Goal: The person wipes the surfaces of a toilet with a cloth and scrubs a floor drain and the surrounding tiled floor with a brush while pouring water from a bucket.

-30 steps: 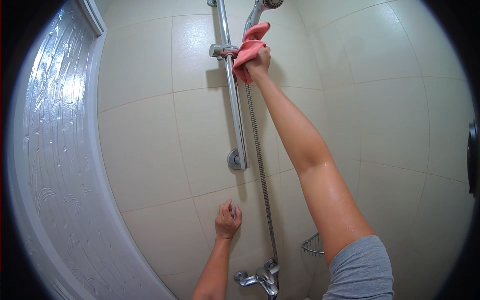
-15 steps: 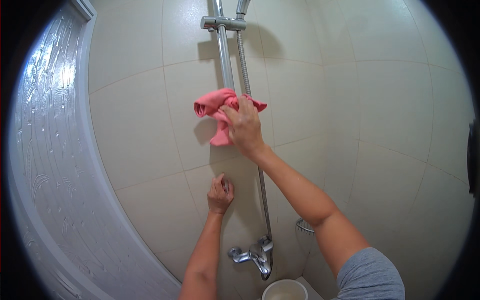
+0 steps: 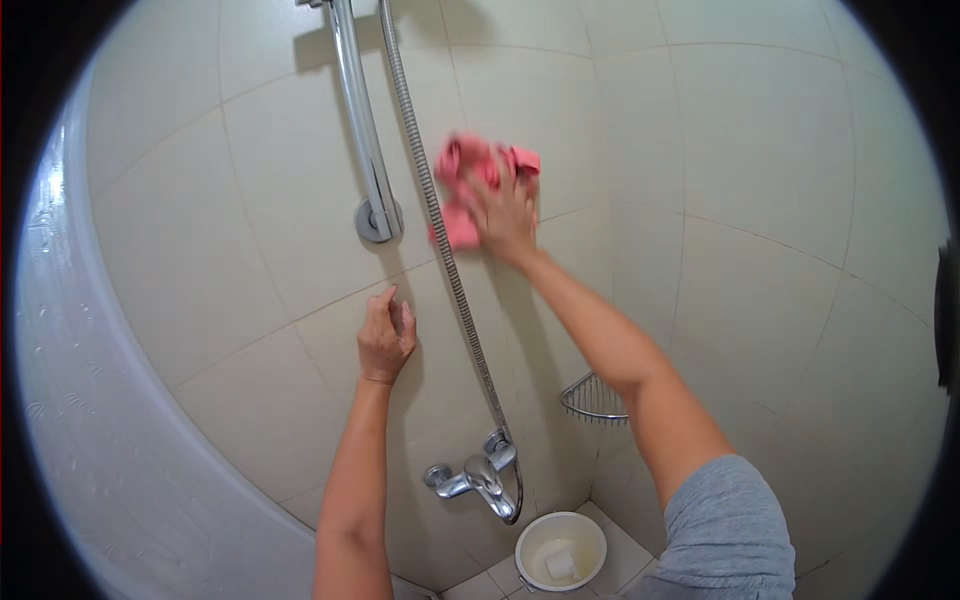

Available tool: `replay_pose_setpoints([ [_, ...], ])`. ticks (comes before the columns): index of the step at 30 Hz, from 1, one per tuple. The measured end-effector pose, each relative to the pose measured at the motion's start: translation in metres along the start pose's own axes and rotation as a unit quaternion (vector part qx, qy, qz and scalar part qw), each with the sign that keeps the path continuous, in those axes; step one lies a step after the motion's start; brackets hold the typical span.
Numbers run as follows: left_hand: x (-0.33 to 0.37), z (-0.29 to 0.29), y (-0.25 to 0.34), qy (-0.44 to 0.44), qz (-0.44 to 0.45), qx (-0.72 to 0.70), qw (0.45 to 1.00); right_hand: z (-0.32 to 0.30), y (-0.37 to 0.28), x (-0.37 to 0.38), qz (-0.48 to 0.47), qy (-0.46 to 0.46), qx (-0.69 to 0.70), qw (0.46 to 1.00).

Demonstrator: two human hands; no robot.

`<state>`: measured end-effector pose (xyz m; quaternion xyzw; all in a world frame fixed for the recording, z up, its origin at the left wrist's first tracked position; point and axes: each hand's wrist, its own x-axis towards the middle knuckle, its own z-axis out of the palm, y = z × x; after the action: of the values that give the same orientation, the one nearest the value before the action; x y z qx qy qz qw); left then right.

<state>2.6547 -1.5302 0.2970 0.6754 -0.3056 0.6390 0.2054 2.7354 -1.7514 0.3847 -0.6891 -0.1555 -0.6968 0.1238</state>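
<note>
My right hand [image 3: 508, 212] presses a pink cloth [image 3: 460, 228] flat against the beige tiled wall, to the right of the shower hose [image 3: 448, 255]. Its fingers are spread over the bunched fabric, and both are a little smeared by motion. Lower and to the left, my left hand [image 3: 386, 335] is held at the wall with its fingers loosely curled. Nothing shows in it, though part of the palm is hidden. Just above that hand is the lower end of the chrome shower rail [image 3: 368, 150] with its round wall mount [image 3: 376, 220].
A chrome mixer tap [image 3: 482, 480] juts from the wall below my hands. To its right hangs a wire corner basket [image 3: 592, 400]. On the tiled floor stands a white bucket [image 3: 522, 550] with a pale block inside. A patterned shower panel [image 3: 60, 400] borders the left side.
My right hand has moved the cloth off the rail, onto the tiles right of the hose. The view has shifted down and right, bringing the rail's lower mount and the bucket's inside into sight.
</note>
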Motion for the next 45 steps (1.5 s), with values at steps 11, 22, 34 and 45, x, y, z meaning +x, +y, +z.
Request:
replay_pose_setpoints([
  [11,-0.002,0.0,-0.011,0.008,0.004,0.046,0.999,0.038,0.102,0.006,0.297,0.106,0.006,0.949],
  [22,-0.008,0.014,0.0,-0.004,0.002,0.065,0.998,0.015,-0.03,-0.224,0.341,0.032,0.14,0.929],
  [34,-0.013,0.01,-0.008,-0.04,0.022,0.12,0.992,-0.084,0.168,-0.374,0.295,-0.448,-0.103,0.838],
  [45,-0.019,0.015,-0.018,-0.058,-0.006,0.109,0.992,-0.113,0.209,-0.398,0.162,-0.556,-0.04,0.814],
])
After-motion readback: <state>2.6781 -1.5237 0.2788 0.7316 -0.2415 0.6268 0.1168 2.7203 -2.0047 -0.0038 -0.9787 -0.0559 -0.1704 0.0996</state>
